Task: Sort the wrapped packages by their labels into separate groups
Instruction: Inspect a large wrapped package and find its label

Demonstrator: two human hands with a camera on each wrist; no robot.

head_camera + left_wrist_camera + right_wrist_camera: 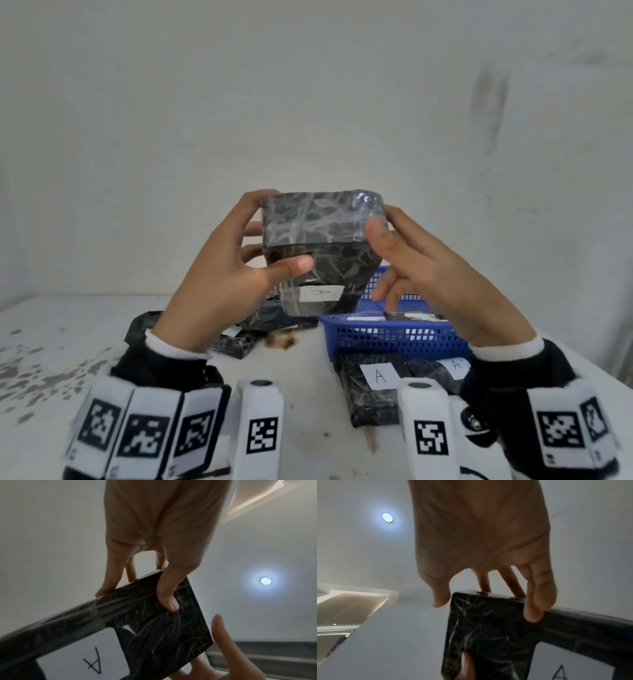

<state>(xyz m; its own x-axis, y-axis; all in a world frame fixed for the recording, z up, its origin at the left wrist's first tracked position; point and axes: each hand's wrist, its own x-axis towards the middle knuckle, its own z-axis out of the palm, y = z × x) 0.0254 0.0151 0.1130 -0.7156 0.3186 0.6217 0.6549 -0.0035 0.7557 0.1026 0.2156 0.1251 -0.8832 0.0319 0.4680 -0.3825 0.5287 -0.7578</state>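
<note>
Holding a black plastic-wrapped package (322,250) up in the air above the white table (298,373), both hands grasp it. The left hand (219,277) curls round its 9 o'clock side, thumb across the front; the right hand (428,270) grips the 3 o'clock edge with thumb and fingers. A white label (321,293) marked A sits low on the package's front face. Below, at 4 o'clock, a blue mesh basket (387,337) stands on the table. Two wrapped packages labelled A (380,394) lie just in front of the basket. More dark packages (239,339) lie at 7 o'clock, under the left hand.
</note>
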